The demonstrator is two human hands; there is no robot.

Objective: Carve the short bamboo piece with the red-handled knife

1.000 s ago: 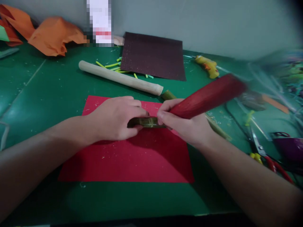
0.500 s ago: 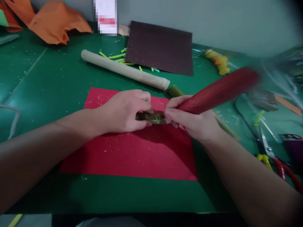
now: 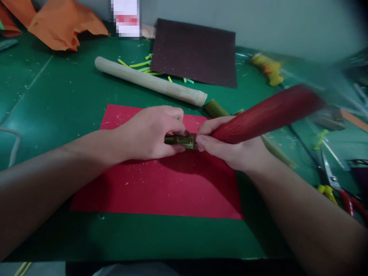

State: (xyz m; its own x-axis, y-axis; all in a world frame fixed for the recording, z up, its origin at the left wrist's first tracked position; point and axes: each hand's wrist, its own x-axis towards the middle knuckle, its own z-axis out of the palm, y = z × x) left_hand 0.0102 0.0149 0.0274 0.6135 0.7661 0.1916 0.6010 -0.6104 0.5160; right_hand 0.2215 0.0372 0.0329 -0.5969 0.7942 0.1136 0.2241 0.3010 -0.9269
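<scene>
A short dark green bamboo-like piece (image 3: 186, 142) lies level above the red sheet (image 3: 161, 191), pale scratches on its surface. From the left, my left hand (image 3: 152, 132) is closed around it, thumb below and fingers above. My right hand (image 3: 230, 149) grips a thick red rod (image 3: 267, 111) that slants up to the right, its far end blurred. The right thumb and fingertips meet at the right end of the green piece. Whatever lies at the rod's lower end is hidden by these fingers.
Beyond the hands lie a pale peeled stick (image 3: 149, 82), a green tube piece (image 3: 215, 109) and a dark brown sheet (image 3: 194, 53). A yellow-handled tool (image 3: 268, 69) is farther right, scissors (image 3: 333, 180) are near my right forearm. Crumpled orange material (image 3: 64, 25) sits back left.
My right hand has shifted slightly left along the green piece, and the red rod tilts a little lower. My left hand keeps its grip. The whole view has moved slightly.
</scene>
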